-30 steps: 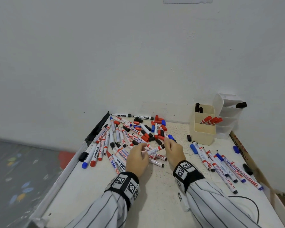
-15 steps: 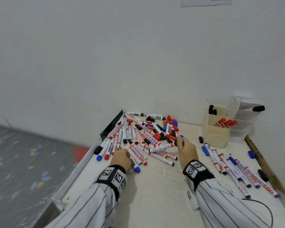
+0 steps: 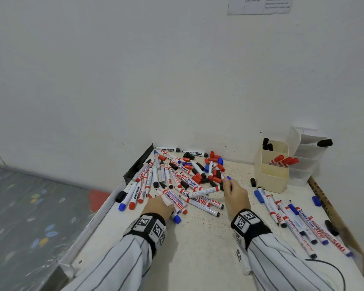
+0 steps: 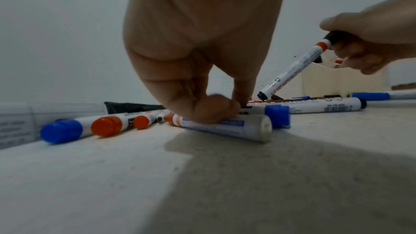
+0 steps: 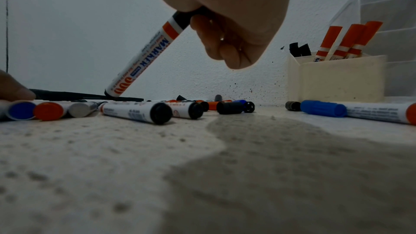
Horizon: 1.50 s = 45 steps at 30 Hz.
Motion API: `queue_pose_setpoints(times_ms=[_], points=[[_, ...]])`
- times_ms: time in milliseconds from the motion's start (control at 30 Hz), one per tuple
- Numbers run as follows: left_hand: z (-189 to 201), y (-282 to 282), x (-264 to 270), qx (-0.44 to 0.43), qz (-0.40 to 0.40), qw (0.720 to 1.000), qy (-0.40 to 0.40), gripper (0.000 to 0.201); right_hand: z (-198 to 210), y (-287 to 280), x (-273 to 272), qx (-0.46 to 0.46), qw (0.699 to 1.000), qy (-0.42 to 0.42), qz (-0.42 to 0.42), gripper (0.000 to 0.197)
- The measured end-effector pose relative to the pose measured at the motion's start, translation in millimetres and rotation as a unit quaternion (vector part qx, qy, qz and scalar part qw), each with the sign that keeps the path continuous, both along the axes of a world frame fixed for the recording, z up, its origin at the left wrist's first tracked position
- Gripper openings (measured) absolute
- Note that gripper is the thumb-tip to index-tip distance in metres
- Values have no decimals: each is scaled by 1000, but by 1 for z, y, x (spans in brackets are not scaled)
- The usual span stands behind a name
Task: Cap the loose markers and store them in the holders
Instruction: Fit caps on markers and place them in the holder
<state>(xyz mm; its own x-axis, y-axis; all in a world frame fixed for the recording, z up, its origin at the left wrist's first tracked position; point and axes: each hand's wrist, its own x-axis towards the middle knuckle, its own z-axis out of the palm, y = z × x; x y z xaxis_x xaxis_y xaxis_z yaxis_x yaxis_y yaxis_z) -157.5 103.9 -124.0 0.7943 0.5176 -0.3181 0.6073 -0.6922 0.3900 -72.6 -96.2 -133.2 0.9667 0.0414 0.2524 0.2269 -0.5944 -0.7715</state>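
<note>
Many whiteboard markers and loose caps lie in a pile [image 3: 177,177] at the back left of the table. My left hand [image 3: 166,203] [image 4: 225,109] pinches one white marker [image 4: 227,127] lying flat at the pile's near edge. My right hand [image 3: 227,183] [image 5: 225,42] grips the black end of a white marker [image 3: 204,191] [image 5: 144,60], tilted with its far end down among the pile. A blue cap [image 3: 228,178] shows at its fingertips. The cream holder [image 3: 270,175] holds red and black capped markers. A white tiered holder [image 3: 309,162] stands behind it.
A row of markers [image 3: 292,219] lies right of my right hand. Loose caps lie about: a black one [image 3: 253,181] beside the cream holder, a blue one [image 3: 316,201] at the right. A metal rail [image 3: 105,208] edges the table's left side. A wall stands close behind.
My left hand has left the marker that both hands were on and moved left to the pile's near edge, onto another marker. My right hand keeps its marker.
</note>
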Motion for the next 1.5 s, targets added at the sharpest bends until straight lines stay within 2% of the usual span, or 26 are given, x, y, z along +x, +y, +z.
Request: queue_pose_setpoints(times_ms=[100,333,433,567,833,1033,1267,1400,1500], points=[[2,1,4,-40,35,999,1,33,1,0,-1,-1,1000,1,5,35],[6,-7,11,-128,63,985,-97,37,3,-3,-1,2,1000,-13,-1,34],[5,-10,14,-147,75,976,-142,31,12,-13,-1,5,1000,-18,-2,30],[7,-20,23,-188,62,955,-220,20,38,-43,14,52,996,-66,-37,25],[9,-47,54,-216,4,945,-246,16,114,-111,81,84,975,-162,-123,23],[17,-53,77,-272,-7,938,-214,12,138,-127,114,-4,967,-198,-160,26],[21,-52,100,-242,-29,949,-200,21,135,-120,134,-76,980,-134,-129,27],[19,-54,104,-250,-33,947,-200,23,128,-119,144,-110,980,-104,-127,17],[18,-55,104,-233,-51,952,-192,23,121,-118,147,-136,984,-42,-110,20]])
